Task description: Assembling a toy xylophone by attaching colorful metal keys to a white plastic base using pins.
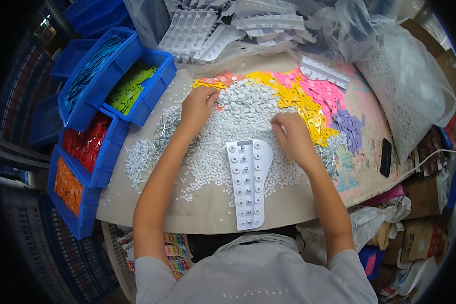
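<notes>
My left hand is at the far left of a heap of white caps, its fingers curled in beside orange plastic strips. What its fingertips hold, if anything, is hidden. On the right, my right hand is over the edge of the small white rings, near yellow plastic strips. Its fingers and thumb are bent together; nothing can be made out between them. Between my forearms lies a white plastic jig, with white round pieces along both sides and a row of metal pins down its middle.
Blue bins of coloured strips stand along the left. Metal pins lie beside the rings; pink strips and purple strips lie farther right. A black phone is near the right edge. More white jigs are piled behind.
</notes>
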A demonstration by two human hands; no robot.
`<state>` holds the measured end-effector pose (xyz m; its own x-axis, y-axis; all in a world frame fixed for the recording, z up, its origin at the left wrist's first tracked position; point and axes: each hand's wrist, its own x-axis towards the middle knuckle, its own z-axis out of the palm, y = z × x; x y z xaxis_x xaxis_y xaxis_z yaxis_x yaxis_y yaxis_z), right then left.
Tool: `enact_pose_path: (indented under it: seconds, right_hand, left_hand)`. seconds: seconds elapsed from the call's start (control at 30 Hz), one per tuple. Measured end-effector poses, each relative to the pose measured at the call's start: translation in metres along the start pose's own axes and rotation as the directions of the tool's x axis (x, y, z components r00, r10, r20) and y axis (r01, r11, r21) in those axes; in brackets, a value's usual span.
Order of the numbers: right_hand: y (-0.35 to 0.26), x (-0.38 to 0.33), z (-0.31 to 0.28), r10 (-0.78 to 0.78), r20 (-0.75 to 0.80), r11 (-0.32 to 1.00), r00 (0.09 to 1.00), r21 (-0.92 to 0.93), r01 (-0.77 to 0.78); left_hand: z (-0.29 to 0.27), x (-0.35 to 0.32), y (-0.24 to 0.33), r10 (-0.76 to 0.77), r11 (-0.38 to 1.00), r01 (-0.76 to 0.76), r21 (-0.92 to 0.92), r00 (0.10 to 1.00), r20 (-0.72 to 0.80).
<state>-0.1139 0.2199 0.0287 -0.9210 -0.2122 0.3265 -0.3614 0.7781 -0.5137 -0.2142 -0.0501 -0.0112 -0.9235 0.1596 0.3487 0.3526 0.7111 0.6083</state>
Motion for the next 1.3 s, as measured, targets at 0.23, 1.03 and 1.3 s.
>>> enact_pose_path:
  seconds: [0.23,1.03,1.3]
  right_hand:
    - [0.035,0.058,0.041,-0.018,-0.034,0.999,0.999,-0.045,0.016]
    - [-0.068,-0.106,-0.019,0.153,0.037,0.928,0.988,0.339,-0.156]
    - [-0.085,-0.143,-0.026,0.228,0.027,0.915,0.973,0.337,-0.223]
  left_hand:
    - [0.021,0.007,-0.007,0.078,0.986,-0.088,0.145,0.994,0.072]
    - [-0.008,-0.044,0.005,-0.073,0.992,0.078,-0.096,0.996,0.054]
    - [0.0,-0.034,-0.004,-0.019,1.0,0.017,0.015,0.993,0.117]
